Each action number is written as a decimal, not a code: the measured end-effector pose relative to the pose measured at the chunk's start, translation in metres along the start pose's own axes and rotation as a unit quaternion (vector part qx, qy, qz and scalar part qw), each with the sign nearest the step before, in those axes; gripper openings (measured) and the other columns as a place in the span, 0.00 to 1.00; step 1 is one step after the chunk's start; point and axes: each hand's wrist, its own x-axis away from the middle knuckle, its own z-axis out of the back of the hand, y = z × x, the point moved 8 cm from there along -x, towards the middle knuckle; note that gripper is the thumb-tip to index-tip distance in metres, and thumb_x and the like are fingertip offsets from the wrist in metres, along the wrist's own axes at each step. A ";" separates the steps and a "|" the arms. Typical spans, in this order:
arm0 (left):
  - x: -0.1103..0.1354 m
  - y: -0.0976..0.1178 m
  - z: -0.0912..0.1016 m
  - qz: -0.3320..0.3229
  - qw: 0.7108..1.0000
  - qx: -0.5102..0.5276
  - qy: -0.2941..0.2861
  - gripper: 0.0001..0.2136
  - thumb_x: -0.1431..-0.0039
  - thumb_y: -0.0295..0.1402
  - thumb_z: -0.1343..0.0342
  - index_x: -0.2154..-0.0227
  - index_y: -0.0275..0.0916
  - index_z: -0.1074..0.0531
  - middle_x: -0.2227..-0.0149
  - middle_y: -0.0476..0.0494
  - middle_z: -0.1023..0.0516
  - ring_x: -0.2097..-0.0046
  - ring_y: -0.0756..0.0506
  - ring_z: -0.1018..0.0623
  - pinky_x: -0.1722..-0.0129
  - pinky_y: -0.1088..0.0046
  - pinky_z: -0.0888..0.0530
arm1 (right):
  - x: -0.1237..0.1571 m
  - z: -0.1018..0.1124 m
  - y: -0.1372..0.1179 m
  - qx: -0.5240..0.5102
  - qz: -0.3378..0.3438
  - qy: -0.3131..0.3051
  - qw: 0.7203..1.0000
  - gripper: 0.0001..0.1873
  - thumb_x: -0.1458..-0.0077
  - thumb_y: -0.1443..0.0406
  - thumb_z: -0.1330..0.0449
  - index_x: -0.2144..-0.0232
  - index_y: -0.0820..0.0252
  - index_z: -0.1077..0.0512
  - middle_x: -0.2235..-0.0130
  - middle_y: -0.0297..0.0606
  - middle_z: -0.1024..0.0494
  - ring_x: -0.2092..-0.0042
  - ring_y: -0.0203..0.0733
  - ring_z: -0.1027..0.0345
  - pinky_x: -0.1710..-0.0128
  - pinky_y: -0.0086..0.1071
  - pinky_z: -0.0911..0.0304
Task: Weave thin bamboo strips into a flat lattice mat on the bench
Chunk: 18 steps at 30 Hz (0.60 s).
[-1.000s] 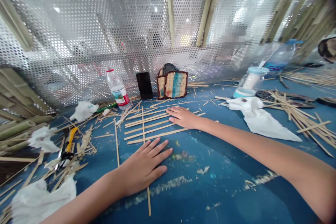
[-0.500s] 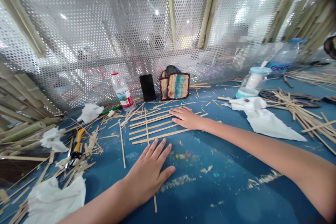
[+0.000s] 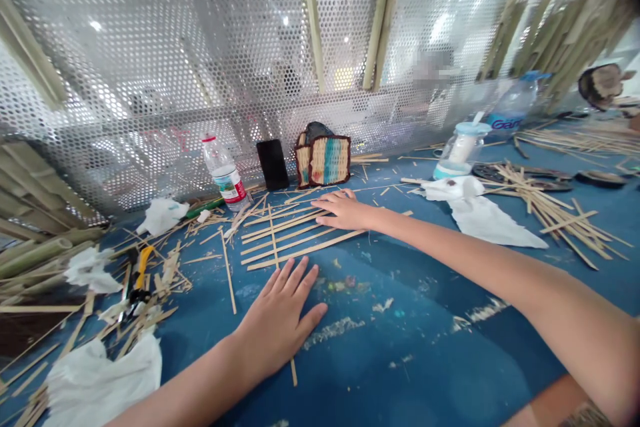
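Observation:
Several thin bamboo strips (image 3: 285, 248) lie side by side on the blue table, with one upright strip (image 3: 273, 230) crossing them near their left ends. My left hand (image 3: 283, 320) rests flat with its fingers spread, over the lower part of the crossing strip, whose end shows below the palm. Farther off, my right hand (image 3: 344, 209) lies palm down across the right part of the parallel strips, fingers stretched out and slightly bent. Neither hand grips anything. A single loose strip (image 3: 228, 273) lies left of the group.
Behind the strips stand a water bottle (image 3: 227, 177), a black phone (image 3: 273, 165) and a woven pouch (image 3: 330, 160) before a perforated metal panel (image 3: 225, 53). Left are scraps, tissues (image 3: 105, 373) and a yellow-handled tool (image 3: 145, 265). Right are a lidded cup (image 3: 460, 150) and a strip pile (image 3: 545, 203).
The view has shifted a little to the right. My right hand's fingers are more bent and its thumb side has lifted slightly. A bare limb now shows at the lower right.

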 end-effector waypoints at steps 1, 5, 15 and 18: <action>0.000 0.000 0.000 -0.002 1.000 -0.001 0.003 0.33 0.30 0.55 0.65 0.30 0.43 0.49 0.28 0.44 0.53 0.28 0.35 0.53 0.31 0.47 0.47 | -0.006 0.006 -0.002 0.006 0.001 0.005 1.000 0.32 0.33 0.48 0.51 0.33 0.51 0.40 0.33 0.44 0.38 0.33 0.60 0.50 0.35 0.58 0.59; 0.001 -0.001 -0.002 -0.001 1.000 -0.001 0.000 0.34 0.31 0.56 0.66 0.29 0.42 0.50 0.27 0.44 0.55 0.27 0.34 0.54 0.30 0.47 0.48 | -0.041 0.018 -0.023 0.034 0.026 0.024 0.999 0.29 0.33 0.50 0.52 0.35 0.53 0.35 0.35 0.46 0.35 0.36 0.60 0.45 0.37 0.54 0.55; 0.000 0.002 0.000 -0.013 1.000 -0.001 0.010 0.34 0.30 0.55 0.66 0.30 0.40 0.50 0.27 0.40 0.54 0.28 0.33 0.52 0.31 0.45 0.48 | -0.075 -0.012 -0.063 0.071 0.065 0.061 0.993 0.22 0.31 0.54 0.52 0.43 0.51 0.26 0.46 0.47 0.27 0.45 0.53 0.35 0.45 0.46 0.48; 0.000 0.002 -0.001 -0.015 1.000 -0.001 0.015 0.33 0.30 0.55 0.65 0.30 0.40 0.49 0.27 0.39 0.53 0.28 0.33 0.52 0.31 0.45 0.48 | -0.070 -0.015 -0.063 0.071 0.070 0.086 0.991 0.20 0.31 0.59 0.51 0.46 0.56 0.24 0.47 0.48 0.27 0.45 0.53 0.37 0.45 0.45 0.49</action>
